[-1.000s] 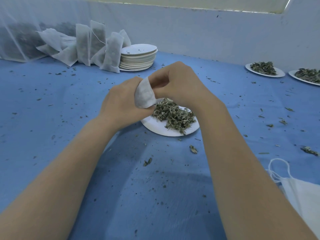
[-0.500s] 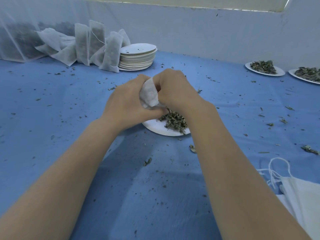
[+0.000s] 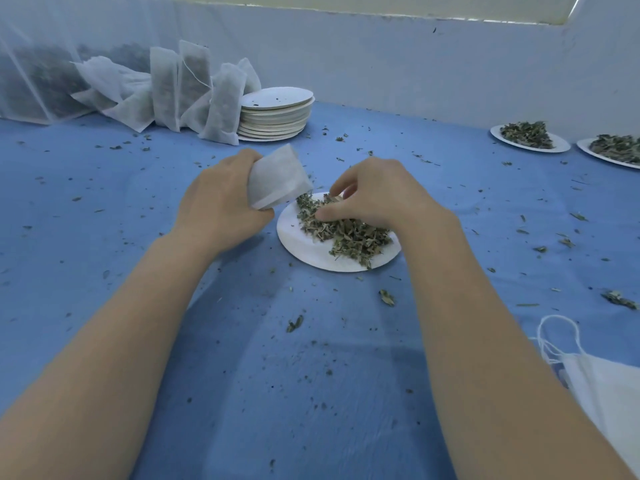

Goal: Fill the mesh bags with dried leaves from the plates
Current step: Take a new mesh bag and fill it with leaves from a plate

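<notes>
My left hand [image 3: 221, 206] with the mesh bag [image 3: 278, 180] stands just left of the plate [image 3: 308, 249], and my right hand [image 3: 381, 199] lies over the leaves [image 3: 349, 233], so only the plate's near rim is open to reach. Behind, the filled bags [image 3: 194, 91] and the stack of plates [image 3: 277, 114] block the far left against the wall [image 3: 415, 67]. On the right, two loaded plates [image 3: 530, 136] and the empty bags [image 3: 609, 386] hem the edge; bare blue cloth [image 3: 294, 393] lies between my forearms.
</notes>
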